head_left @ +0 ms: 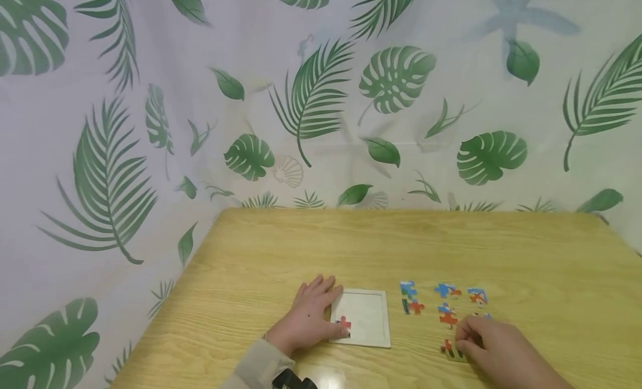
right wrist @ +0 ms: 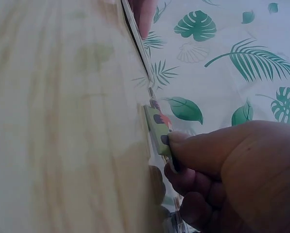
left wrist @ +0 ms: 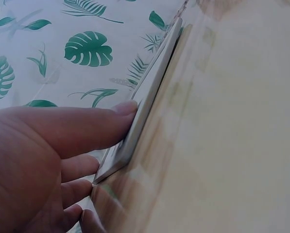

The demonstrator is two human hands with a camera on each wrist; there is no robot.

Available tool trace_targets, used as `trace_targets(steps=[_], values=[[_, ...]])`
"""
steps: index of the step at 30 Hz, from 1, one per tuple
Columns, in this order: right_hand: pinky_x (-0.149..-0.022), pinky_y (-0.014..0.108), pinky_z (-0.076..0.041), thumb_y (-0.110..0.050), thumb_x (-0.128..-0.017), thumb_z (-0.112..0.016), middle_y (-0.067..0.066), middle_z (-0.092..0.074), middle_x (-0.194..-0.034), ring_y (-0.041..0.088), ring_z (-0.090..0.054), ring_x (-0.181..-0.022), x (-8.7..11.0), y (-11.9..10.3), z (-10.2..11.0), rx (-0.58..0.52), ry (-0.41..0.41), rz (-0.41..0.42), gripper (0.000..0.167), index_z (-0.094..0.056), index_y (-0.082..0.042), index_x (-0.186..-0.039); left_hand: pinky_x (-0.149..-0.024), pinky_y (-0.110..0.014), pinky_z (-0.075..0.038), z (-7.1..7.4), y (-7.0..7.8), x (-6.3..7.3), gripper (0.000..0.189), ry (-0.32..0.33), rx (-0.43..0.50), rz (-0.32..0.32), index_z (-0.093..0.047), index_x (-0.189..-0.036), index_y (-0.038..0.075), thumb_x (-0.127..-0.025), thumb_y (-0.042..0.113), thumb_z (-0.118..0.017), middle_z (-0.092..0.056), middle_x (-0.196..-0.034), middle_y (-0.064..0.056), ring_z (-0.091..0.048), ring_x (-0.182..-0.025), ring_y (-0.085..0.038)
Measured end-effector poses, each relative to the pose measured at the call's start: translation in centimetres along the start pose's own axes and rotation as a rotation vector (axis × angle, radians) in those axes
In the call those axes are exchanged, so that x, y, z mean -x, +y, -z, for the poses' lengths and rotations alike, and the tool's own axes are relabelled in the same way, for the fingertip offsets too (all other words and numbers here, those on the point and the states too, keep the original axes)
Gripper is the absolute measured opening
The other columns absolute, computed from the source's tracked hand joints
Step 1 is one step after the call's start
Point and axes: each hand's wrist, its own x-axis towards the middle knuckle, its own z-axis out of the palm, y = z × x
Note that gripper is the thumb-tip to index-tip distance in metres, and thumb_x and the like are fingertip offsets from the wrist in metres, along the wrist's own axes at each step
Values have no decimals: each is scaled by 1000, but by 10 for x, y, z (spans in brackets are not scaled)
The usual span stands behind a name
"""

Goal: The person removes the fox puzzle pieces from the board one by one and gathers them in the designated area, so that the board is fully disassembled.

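Table (head_left: 401,244), bearing tray (head_left: 368,314). Left hand (head_left: 308,316), fingers straight, presses the tray's left edge beside a red piece (head_left: 344,322). Right of the tray, the right hand (head_left: 494,344) pinches one loose piece (right wrist: 158,130); a weak pinch could drop it among its neighbours (head_left: 443,302).
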Motion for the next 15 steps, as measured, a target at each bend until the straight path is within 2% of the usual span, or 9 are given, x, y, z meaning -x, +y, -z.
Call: trace_targets(steps=[8, 12, 15], values=[[-64, 31, -43, -19, -94, -72, -11, -57, -78, 8, -48, -67, -1, 2, -3, 59, 15, -10, 10, -63, -22, -91, -121, -58, -3, -2, 1, 0, 91, 4, 2, -3, -42, -155, 9, -82, 49, -80, -25, -165, -12, -11, -154, -32], [-75, 44, -45, -21, -93, -74, -15, -58, -78, 6, -49, -67, -4, 2, -3, 126, 25, 13, 11, -64, -24, -90, -121, -57, -3, -2, 0, 0, 90, 6, 2, -1, -43, -155, 9, -83, 48, -80, -25, -165, -12, -11, -154, -32], [-79, 54, -42, -22, -91, -75, -17, -56, -77, 5, -49, -69, -5, 0, -3, 179, 29, 26, 13, -64, -28, -87, -121, -58, -3, -1, 0, 0, 90, 4, 1, 3, -43, -155, 9, -83, 48, -80, -25, -165, -12, -11, -154, -32]])
